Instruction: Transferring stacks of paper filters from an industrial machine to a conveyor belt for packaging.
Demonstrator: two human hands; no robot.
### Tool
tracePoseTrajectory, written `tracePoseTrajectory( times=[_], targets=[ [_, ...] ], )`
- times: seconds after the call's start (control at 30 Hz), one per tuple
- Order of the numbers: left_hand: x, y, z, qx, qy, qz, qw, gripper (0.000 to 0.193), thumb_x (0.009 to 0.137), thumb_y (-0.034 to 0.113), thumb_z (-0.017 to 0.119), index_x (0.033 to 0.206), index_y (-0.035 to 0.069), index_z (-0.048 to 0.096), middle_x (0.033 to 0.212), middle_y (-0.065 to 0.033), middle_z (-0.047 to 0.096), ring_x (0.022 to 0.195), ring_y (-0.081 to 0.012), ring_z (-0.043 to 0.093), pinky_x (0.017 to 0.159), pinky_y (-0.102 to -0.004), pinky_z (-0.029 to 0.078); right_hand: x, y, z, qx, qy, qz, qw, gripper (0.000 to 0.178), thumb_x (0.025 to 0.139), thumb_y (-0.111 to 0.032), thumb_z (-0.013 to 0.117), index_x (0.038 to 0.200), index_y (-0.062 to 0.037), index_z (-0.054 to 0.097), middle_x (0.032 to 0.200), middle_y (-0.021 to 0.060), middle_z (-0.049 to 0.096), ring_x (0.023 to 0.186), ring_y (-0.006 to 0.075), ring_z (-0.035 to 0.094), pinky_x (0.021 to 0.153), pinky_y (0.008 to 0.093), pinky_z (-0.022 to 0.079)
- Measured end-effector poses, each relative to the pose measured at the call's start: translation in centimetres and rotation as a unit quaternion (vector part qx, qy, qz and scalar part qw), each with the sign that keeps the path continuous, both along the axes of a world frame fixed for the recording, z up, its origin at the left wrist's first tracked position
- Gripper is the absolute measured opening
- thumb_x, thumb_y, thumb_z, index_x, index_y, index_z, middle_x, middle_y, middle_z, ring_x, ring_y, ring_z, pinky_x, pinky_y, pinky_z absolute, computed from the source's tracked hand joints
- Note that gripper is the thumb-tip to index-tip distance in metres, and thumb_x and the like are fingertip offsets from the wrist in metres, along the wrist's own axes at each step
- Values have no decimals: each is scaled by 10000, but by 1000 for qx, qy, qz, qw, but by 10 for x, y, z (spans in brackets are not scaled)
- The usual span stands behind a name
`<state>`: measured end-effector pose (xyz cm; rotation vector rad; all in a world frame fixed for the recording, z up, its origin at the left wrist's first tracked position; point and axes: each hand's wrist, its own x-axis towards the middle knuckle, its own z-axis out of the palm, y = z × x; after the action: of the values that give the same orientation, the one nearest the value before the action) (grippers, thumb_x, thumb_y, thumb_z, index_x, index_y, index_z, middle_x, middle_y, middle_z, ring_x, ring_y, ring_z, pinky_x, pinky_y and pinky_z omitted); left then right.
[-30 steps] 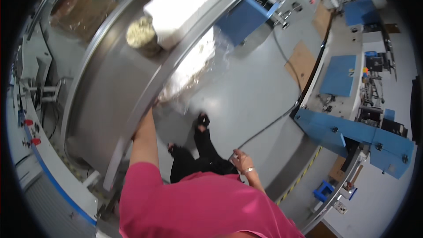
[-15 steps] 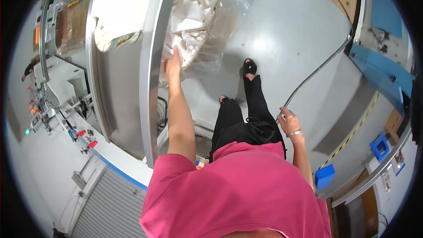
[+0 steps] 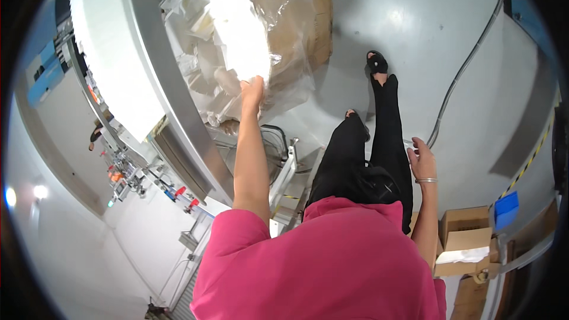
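My left hand [image 3: 252, 90] reaches out at arm's length and rests on a large clear plastic bag [image 3: 237, 41] stuffed with white and tan scraps; whether the fingers grip the plastic I cannot tell. The bag sits beside a brown cardboard box [image 3: 317, 24] on the grey floor, next to the metal edge of a long machine table [image 3: 157, 77]. My right hand [image 3: 421, 160], with a bracelet at the wrist, hangs by my side with loosely curled fingers; if it holds anything I cannot see it. My legs in black trousers and black sandals [image 3: 376, 62] are mid-stride.
A grey cable [image 3: 468, 62] curves over the floor at the right. Open cardboard boxes [image 3: 465, 243] and a blue bin [image 3: 505, 210] sit at lower right. A wire frame and white bracket [image 3: 284, 160] stand below the bag. Yellow-black tape [image 3: 530, 160] marks the floor.
The view has swung so the bag is now closer and higher in the picture. My left hand has stayed against the bag. My legs have stepped forward.
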<state>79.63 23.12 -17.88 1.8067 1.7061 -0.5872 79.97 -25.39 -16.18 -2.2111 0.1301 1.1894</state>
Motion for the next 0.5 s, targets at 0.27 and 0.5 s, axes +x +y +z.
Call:
tracePoseTrajectory(
  times=[0.27,0.5],
  targets=[
    [117,21,-4,371,-216,-238,871,714,860,340,532,1431,77,192,1476,-245,136,1376,-373,129,1065,-548,151,-10,-6,-15,-29,47,-1,998,362,826,-150,590,1165,-34,535,1024,181,624,844,303,627,756,385,496],
    [125,120,-195,460,15,-233,857,658,866,243,505,1435,163,183,1492,-80,160,1397,-275,119,968,-695,214,-30,13,-39,-8,87,-77,993,334,860,-172,589,1158,-27,551,1004,176,636,836,269,641,723,362,505]
  ],
)
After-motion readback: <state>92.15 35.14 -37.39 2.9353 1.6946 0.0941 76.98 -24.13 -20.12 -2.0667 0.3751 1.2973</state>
